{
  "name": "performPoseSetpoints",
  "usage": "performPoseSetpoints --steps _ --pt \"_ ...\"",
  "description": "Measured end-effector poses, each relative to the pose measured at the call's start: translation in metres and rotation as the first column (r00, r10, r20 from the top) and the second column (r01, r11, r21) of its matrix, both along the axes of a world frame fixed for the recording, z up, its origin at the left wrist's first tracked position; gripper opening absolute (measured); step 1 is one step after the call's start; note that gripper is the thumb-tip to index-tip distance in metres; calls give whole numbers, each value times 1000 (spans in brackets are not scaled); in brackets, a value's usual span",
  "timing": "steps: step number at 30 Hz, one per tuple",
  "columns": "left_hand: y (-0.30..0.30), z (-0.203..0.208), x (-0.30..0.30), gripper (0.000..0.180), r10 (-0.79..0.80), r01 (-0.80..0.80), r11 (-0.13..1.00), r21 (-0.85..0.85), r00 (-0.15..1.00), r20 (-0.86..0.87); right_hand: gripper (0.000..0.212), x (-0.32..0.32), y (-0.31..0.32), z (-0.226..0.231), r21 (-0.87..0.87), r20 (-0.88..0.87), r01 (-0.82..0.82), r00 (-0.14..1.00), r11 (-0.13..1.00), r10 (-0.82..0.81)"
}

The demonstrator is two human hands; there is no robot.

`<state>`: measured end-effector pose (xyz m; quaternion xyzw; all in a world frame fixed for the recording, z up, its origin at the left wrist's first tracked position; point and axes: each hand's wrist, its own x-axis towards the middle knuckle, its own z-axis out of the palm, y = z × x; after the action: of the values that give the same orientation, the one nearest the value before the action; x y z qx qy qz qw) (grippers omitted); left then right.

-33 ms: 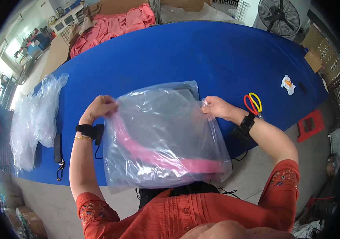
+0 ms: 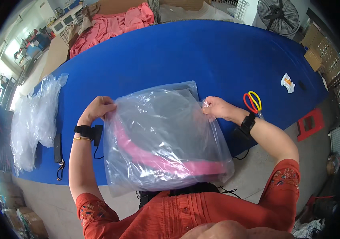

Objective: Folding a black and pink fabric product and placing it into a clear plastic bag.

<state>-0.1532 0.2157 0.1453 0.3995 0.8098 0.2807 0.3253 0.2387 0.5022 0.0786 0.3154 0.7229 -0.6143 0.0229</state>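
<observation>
A clear plastic bag (image 2: 158, 119) lies across the near edge of the blue table, its lower part hanging toward my body. Inside shows something dark grey, flat and folded, with a curved pink band (image 2: 154, 159); its exact kind I cannot make out. My left hand (image 2: 100, 108) pinches the bag's left side near the top. On the opposite side, my right hand (image 2: 214, 107) grips a gathered bit of the plastic between thumb and fingers. Scissors (image 2: 253, 101) with one red and one yellow handle lie just beyond my right wrist.
A heap of clear plastic bags (image 2: 34, 123) covers the table's left end, beside a slim black object (image 2: 58, 147) with a strap. Crumpled white paper (image 2: 287, 83) lies at the right. Beyond the blue table (image 2: 138, 55) are pink cloth (image 2: 114, 28) and a fan (image 2: 278, 16).
The bag's lower edge has shifted very slightly toward me and to the right. Both hands keep their grip in nearly the same places.
</observation>
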Motion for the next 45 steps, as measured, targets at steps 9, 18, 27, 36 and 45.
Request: performPoseSetpoints --steps 9,18,27,36,45 --pt "-19 -10 16 16 -51 51 999 -4 980 -194 30 5 -3 15 107 -29 76 997 991 -73" --pt "-25 -17 18 23 -52 67 997 35 942 -332 38 -67 57 -5 637 50 -20 999 771 -16" --pt "-22 -21 9 24 -102 116 992 47 968 -230 16 -81 61 -2 578 165 -116 986 808 23" --pt "-28 -26 -3 22 69 -78 987 137 995 69 12 -55 44 18 294 -55 91 995 952 -78" --pt "-27 -25 8 23 113 -115 987 116 993 19 20 -30 57 18 223 -277 371 911 901 -306"
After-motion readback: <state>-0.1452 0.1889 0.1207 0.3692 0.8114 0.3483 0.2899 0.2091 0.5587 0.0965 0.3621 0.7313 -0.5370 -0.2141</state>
